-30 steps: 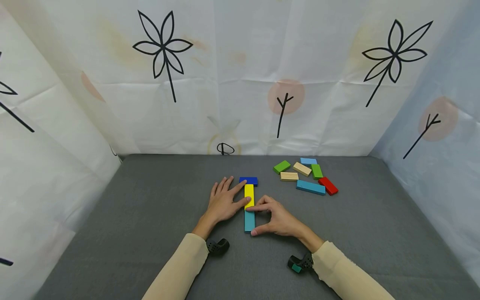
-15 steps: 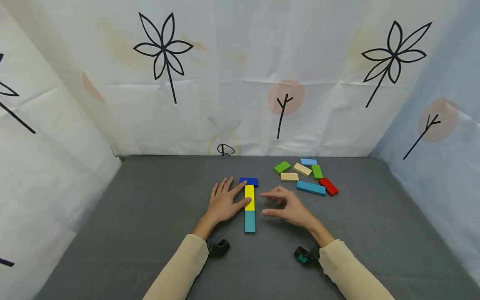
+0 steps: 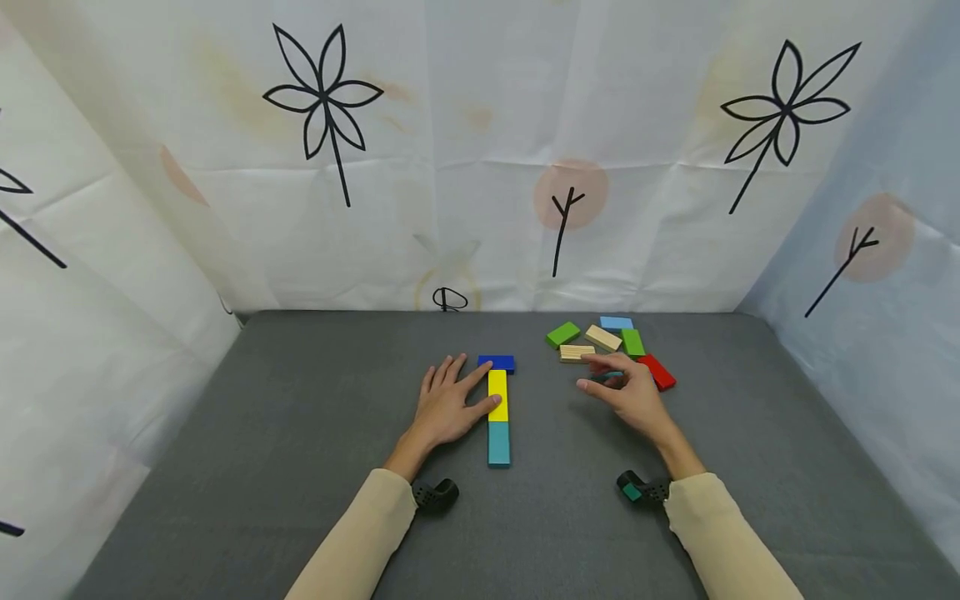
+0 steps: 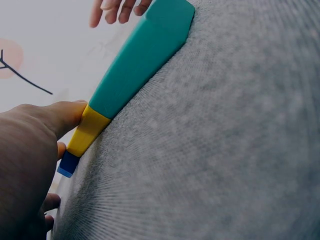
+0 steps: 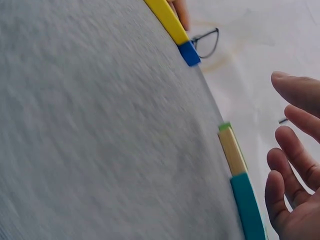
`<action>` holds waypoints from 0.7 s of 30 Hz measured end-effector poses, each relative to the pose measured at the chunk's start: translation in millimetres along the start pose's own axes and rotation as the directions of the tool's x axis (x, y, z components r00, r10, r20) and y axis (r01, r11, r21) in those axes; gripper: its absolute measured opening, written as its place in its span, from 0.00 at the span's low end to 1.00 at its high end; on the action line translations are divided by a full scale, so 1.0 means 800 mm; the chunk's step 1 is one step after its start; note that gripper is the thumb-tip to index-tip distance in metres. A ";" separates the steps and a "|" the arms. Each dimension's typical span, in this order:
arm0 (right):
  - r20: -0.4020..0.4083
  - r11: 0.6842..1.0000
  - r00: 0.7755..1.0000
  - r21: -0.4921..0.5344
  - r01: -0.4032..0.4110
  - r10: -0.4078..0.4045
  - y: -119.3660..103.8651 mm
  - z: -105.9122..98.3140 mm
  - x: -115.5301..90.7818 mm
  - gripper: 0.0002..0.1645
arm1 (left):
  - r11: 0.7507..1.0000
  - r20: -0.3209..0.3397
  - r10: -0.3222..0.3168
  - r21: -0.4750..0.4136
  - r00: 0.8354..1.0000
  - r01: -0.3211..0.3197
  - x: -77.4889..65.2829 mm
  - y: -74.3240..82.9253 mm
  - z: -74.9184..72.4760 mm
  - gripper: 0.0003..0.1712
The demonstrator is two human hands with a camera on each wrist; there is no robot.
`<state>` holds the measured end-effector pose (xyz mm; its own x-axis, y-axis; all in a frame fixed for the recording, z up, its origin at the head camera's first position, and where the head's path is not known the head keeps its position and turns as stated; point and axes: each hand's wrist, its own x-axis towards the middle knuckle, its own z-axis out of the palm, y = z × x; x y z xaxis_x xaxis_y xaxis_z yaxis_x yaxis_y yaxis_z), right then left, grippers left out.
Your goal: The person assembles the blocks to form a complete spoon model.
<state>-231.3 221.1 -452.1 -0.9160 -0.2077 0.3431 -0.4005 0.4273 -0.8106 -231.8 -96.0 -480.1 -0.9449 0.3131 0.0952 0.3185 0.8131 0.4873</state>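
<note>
On the grey table, a dark blue block (image 3: 502,363) lies crosswise at the far end of a yellow block (image 3: 497,385), with a teal block (image 3: 498,444) in line at the near end. My left hand (image 3: 447,411) has its fingers spread; the thumb rests on the yellow block and the index fingertip on the dark blue one. My right hand (image 3: 632,395), holding nothing, hovers over a long blue-teal block (image 5: 247,205), partly covering it in the head view. Its fingers are loosely bent with thumb and fingers apart.
Around the right hand lie two green blocks (image 3: 563,334), two wooden blocks (image 3: 577,353), a light blue block (image 3: 617,322) and a red block (image 3: 657,372). A patterned white cloth (image 3: 480,167) hangs behind the grey table (image 3: 300,400).
My right hand has let go of the teal block and moved right and away from me, to above the loose blocks. The left hand stays in place.
</note>
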 end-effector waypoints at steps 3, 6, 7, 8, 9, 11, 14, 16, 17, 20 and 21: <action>-0.041 1.000 0.999 -0.014 0.003 -0.004 0.005 -0.012 -0.001 0.25 | 1.000 -0.002 -0.001 -0.004 1.000 0.001 0.000 0.001 -0.001 0.39; -0.099 0.998 0.995 -0.068 -0.013 0.006 0.013 -0.028 -0.003 0.25 | 1.000 0.001 -0.001 -0.005 1.000 0.001 0.000 0.001 -0.002 0.39; -0.124 0.995 0.992 -0.097 -0.023 0.011 0.016 -0.033 -0.005 0.25 | 1.000 0.002 0.000 -0.005 1.000 0.000 0.000 0.001 -0.002 0.39; -0.153 0.991 0.988 -0.130 -0.036 0.016 0.019 -0.038 -0.006 0.25 | 1.000 0.003 0.000 -0.005 1.000 0.000 0.000 0.001 -0.002 0.39; -0.182 0.986 0.983 -0.155 -0.053 0.024 0.022 -0.043 -0.008 0.25 | 1.000 0.002 0.001 -0.006 1.000 -0.001 0.000 0.001 -0.002 0.39; -0.236 0.975 0.971 -0.201 -0.091 0.042 0.028 -0.053 -0.012 0.25 | 1.000 0.002 0.001 -0.005 1.000 -0.001 -0.001 0.001 -0.002 0.39; -0.305 0.966 0.949 -0.212 -0.148 0.078 0.038 -0.064 -0.017 0.26 | 1.000 0.003 0.001 -0.009 1.000 -0.001 -0.001 0.001 -0.002 0.38; -0.335 0.960 0.935 -0.206 -0.190 0.113 0.043 -0.069 -0.021 0.26 | 1.000 0.005 -0.001 -0.010 1.000 0.001 -0.001 0.001 -0.001 0.38; -0.345 0.957 0.929 -0.197 -0.211 0.133 0.045 -0.071 -0.022 0.27 | 1.000 0.004 0.000 -0.011 1.000 0.000 -0.001 0.001 -0.001 0.38; -0.354 0.941 0.912 -0.183 -0.284 0.206 0.050 -0.074 -0.026 0.30 | 1.000 0.006 0.001 -0.010 1.000 -0.001 -0.002 0.001 -0.001 0.38; -0.350 0.936 0.908 -0.179 -0.304 0.229 0.052 -0.075 -0.026 0.31 | 1.000 0.007 0.000 -0.009 1.000 0.000 -0.002 0.001 -0.001 0.38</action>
<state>-229.9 296.3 -464.3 -0.9314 0.2169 0.2924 -0.0997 0.6206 -0.7778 -230.2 -96.4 -479.1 -0.9443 0.3167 0.0897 0.3182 0.8086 0.4949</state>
